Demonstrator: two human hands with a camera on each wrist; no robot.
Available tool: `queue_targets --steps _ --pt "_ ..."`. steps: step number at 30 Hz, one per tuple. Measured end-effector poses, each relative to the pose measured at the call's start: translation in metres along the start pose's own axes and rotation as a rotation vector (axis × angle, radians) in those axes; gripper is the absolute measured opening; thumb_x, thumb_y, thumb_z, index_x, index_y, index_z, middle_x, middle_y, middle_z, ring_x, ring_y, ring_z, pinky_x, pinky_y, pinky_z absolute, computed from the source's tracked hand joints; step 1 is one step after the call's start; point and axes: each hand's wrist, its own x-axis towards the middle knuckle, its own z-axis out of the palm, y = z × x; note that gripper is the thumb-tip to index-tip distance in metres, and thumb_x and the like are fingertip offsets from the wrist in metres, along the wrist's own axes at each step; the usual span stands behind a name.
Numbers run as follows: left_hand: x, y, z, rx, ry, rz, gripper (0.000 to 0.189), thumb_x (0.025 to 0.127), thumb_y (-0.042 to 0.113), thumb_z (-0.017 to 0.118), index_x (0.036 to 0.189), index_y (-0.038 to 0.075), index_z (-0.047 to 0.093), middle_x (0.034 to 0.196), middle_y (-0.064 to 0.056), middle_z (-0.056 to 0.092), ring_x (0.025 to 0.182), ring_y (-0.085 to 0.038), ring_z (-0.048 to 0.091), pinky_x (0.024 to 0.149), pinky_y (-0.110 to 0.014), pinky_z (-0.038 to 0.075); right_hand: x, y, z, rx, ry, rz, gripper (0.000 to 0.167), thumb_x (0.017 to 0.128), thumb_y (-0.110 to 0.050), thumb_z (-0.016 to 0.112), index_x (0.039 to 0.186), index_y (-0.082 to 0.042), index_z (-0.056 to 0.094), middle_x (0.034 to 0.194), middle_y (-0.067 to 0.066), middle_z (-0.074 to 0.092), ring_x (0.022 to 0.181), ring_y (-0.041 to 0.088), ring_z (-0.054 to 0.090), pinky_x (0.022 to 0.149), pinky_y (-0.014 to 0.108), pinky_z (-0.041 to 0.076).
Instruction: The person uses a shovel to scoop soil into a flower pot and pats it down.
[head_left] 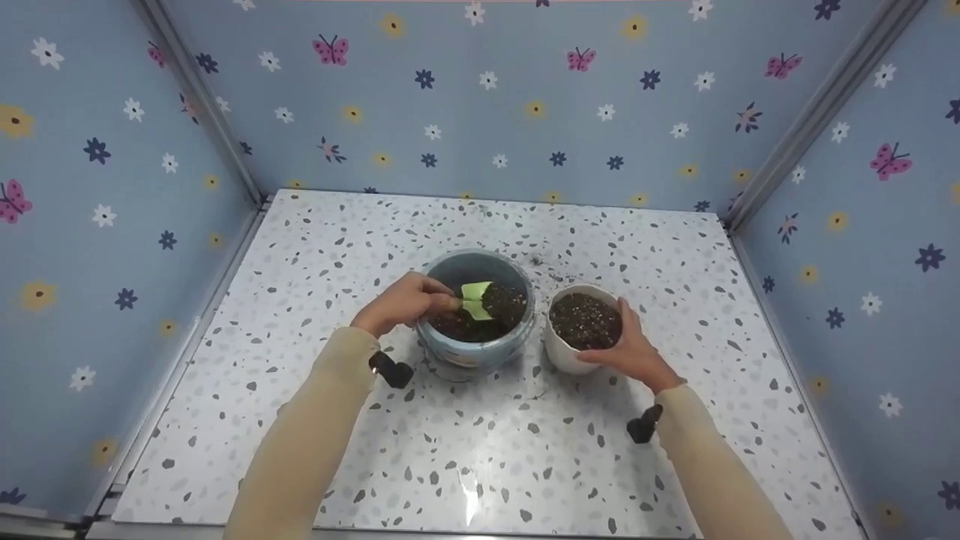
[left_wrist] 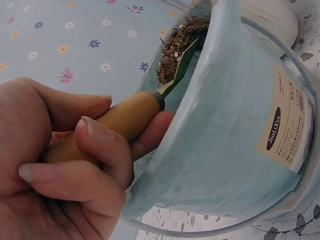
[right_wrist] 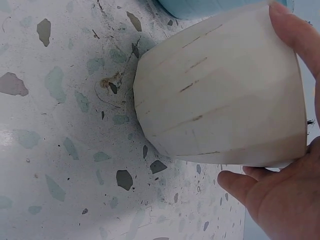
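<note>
A small hand trowel (head_left: 474, 303), green in the blade with a wooden handle (left_wrist: 120, 120), is in my left hand (head_left: 403, 301), whose fingers and thumb curl round the handle. Dark soil (left_wrist: 175, 52) is heaped on the blade, which lies inside the mouth of the light blue flowerpot (head_left: 472, 354). More soil shows in the bottom of that pot. To its right stands a white flowerpot (head_left: 562, 355), filled with dark, speckled soil (head_left: 586, 321) almost to its rim. My right hand (head_left: 634, 352) grips this pot near the rim, fingers on the far side and thumb on the near side.
The pots stand on a white speckled table (head_left: 465, 442), with soil crumbs (head_left: 537, 261) scattered behind and between them. Flower-patterned panels (head_left: 480, 97) close in the back and both sides. A printed label (left_wrist: 285, 117) is on the blue pot's wall.
</note>
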Motion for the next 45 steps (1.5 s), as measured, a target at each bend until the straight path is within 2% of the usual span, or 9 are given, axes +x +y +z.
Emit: queue_targets --steps 5,10,17,22,25,31,34,38,45 --pt "-0.003 -0.003 -0.005 -0.062 0.022 -0.001 0.029 0.095 0.028 0.067 0.117 0.009 0.072 0.101 -0.011 0.074 0.063 -0.014 0.053 0.046 -0.023 0.03 -0.001 0.001 -0.001 -0.001 -0.001 0.011 0.144 0.064 -0.055 0.088 0.157 -0.014 -0.014 0.163 0.018 -0.002 0.147 0.041 0.01 0.113 0.062 0.013" --pt "-0.005 -0.001 -0.008 -0.108 0.02 0.019 0.032 0.096 0.028 0.067 0.12 0.007 0.071 0.095 -0.007 0.074 0.054 -0.01 0.043 0.044 -0.022 0.028 -0.001 0.002 -0.002 -0.018 -0.013 0.057 0.146 0.062 -0.06 0.087 0.157 -0.017 -0.015 0.164 0.016 -0.004 0.147 0.041 0.009 0.113 0.062 0.014" --pt "-0.002 0.014 -0.01 -0.106 0.02 0.047 0.031 0.095 0.03 0.068 0.118 0.009 0.073 0.073 -0.002 0.061 0.05 -0.01 0.038 0.044 -0.023 0.029 0.0 0.001 0.0 0.003 0.005 0.028 0.145 0.063 -0.057 0.088 0.157 -0.016 -0.014 0.164 0.016 -0.002 0.147 0.04 0.011 0.113 0.061 0.013" --pt "0.009 0.029 -0.004 -0.105 -0.001 0.053 0.032 0.095 0.029 0.068 0.119 0.009 0.072 0.085 -0.01 0.068 0.052 -0.01 0.04 0.046 -0.023 0.032 0.0 0.003 0.001 0.019 0.029 0.008 0.145 0.063 -0.054 0.089 0.158 -0.013 -0.012 0.163 0.018 0.0 0.147 0.039 0.011 0.114 0.06 0.013" --pt "0.017 0.038 0.004 -0.112 -0.018 0.073 0.031 0.096 0.029 0.067 0.118 0.009 0.073 0.097 -0.014 0.072 0.051 -0.01 0.04 0.045 -0.023 0.031 0.001 0.002 0.002 0.023 0.028 0.008 0.145 0.062 -0.056 0.089 0.158 -0.014 -0.012 0.163 0.017 0.0 0.147 0.038 0.011 0.114 0.06 0.013" --pt "0.032 0.051 0.035 -0.111 -0.054 0.103 0.026 0.096 0.028 0.067 0.114 0.011 0.075 0.1 -0.013 0.074 0.05 -0.009 0.041 0.044 -0.022 0.032 0.002 0.003 0.004 0.03 0.043 0.001 0.146 0.059 -0.055 0.091 0.158 -0.014 -0.009 0.163 0.017 0.002 0.147 0.038 0.013 0.114 0.059 0.014" --pt "0.037 0.054 0.05 -0.096 -0.056 0.113 0.024 0.096 0.026 0.067 0.111 0.009 0.076 0.093 -0.012 0.073 0.05 -0.008 0.043 0.044 -0.021 0.034 0.002 0.003 0.005 0.038 0.046 -0.022 0.145 0.06 -0.052 0.092 0.158 -0.012 -0.007 0.163 0.018 0.004 0.147 0.038 0.014 0.115 0.057 0.014" --pt "0.044 0.058 0.068 -0.065 -0.068 0.11 0.022 0.096 0.022 0.067 0.107 0.005 0.076 0.08 -0.003 0.07 0.048 -0.009 0.042 0.044 -0.022 0.034 0.002 0.002 0.006 0.052 0.037 -0.019 0.145 0.061 -0.052 0.091 0.158 -0.012 -0.007 0.163 0.018 0.002 0.147 0.037 0.012 0.115 0.055 0.015" --pt "0.06 0.069 0.091 0.066 -0.085 0.142 0.026 0.096 0.022 0.065 0.088 -0.002 0.07 0.058 0.003 0.044 0.046 -0.01 0.038 0.045 -0.026 0.035 0.001 0.003 0.005 0.064 0.048 -0.001 0.143 0.061 -0.051 0.091 0.158 -0.013 -0.007 0.163 0.016 0.003 0.147 0.036 0.013 0.115 0.055 0.016"
